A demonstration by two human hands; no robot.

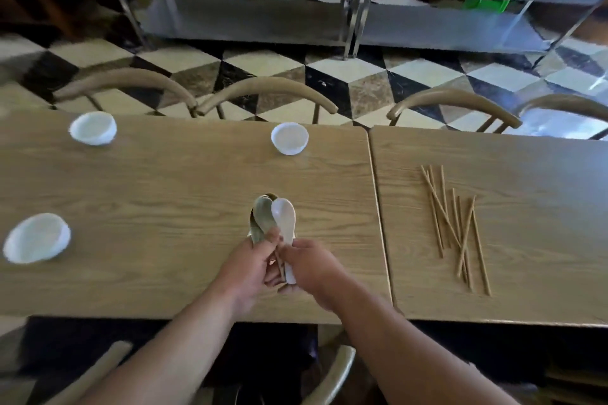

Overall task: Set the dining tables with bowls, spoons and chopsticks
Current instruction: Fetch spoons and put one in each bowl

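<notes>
Left hand (248,268) and right hand (314,270), side by side, each gripping spoons (274,220) fanned just beyond.

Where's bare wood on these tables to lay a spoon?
Left table: bare middle, bordered by the far left bowl, far middle bowl, near bowl and the spoons. Right table: bare beyond and right of the chopsticks. Crowded: among the chopsticks, and where left hand and right hand grip the spoons.

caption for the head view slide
Left hand and right hand hold white soup spoons over a wooden table bearing three white bowls; wooden chopsticks lie on the next table.
</notes>
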